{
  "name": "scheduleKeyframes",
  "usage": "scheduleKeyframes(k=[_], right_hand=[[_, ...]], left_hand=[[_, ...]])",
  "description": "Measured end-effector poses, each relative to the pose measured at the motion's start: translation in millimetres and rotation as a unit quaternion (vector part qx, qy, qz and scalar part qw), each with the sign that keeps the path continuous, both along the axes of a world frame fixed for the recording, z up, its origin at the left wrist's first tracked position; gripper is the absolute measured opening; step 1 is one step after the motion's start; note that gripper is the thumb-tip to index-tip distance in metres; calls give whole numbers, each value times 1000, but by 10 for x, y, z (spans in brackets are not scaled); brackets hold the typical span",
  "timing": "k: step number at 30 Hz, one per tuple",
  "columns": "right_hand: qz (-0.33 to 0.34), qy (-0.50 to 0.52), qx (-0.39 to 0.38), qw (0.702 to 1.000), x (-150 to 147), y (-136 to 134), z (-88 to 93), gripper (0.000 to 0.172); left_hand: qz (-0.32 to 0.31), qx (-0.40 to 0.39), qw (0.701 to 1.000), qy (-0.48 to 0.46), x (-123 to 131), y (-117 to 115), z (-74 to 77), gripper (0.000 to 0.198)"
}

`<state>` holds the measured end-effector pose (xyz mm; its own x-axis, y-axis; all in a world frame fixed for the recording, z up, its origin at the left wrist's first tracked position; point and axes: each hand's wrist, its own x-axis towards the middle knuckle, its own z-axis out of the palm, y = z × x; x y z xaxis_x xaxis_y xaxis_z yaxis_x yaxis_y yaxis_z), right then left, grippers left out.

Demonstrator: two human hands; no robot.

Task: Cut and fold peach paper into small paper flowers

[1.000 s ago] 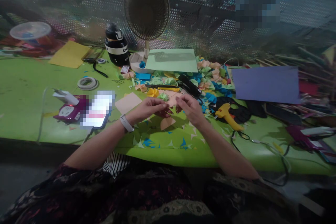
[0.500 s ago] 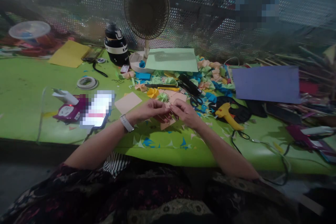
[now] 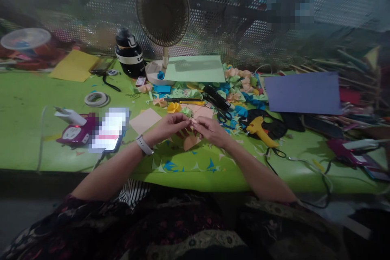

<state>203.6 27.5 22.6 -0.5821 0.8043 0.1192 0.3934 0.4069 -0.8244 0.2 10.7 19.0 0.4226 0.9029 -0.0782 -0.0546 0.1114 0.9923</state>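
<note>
Left hand (image 3: 169,126) and right hand (image 3: 211,131) nearer each other than a second ago. Fingertips now almost meet, both pinching small pink paper piece (image 3: 192,121) above green table (image 3: 24,130).

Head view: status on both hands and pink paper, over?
Left hand, right hand: fingertips together, pinching small pink paper piece, partly hidden. Black scissors just beyond right hand. Blue scraps nearside.

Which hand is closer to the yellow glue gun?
The right hand. It is to the left of the yellow glue gun, with a gap between them. The left hand is farther left, beyond the right hand.
</note>
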Motion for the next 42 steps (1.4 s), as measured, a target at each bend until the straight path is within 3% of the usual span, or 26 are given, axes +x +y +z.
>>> scheduleKeyframes(k=[5, 7, 10, 13, 15, 19, 27, 33, 38, 42], right_hand=[[-2, -37, 16, 999, 149, 108, 143, 32], [-77, -72, 33, 994, 328, 222, 226, 27], [-218, -266, 105, 933, 613, 413, 302, 10], [-244, -437, 80, 862, 768, 556, 274, 9], [-229, -488, 54, 840, 786, 613, 218, 17], [-233, -505, 41, 830, 750, 671, 130, 26], [-240, -504, 26, 829, 770, 698, 122, 30], [-253, -489, 30, 834, 817, 667, 226, 18], [-253, -395, 32, 883, 859, 578, 366, 9], [-209, -175, -53, 961, 728, 449, 393, 21]], left_hand=[[1, -2, 1000, 8, 11, -4, 16, 38], [9, -11, 1000, 6, 12, -3, 21, 39], [37, -30, 999, -8, 17, 5, 11, 40], [58, -41, 997, -16, 26, 9, 4, 40], [66, -43, 997, -21, 33, 7, 9, 40], [70, -46, 996, -31, 39, 5, 17, 42], [62, -44, 996, -43, 16, 22, -11, 38], [86, -45, 993, -68, 28, 19, 14, 40], [116, -37, 988, -96, 49, 18, 20, 44], [150, -27, 982, -115, 59, 17, 0, 41]])
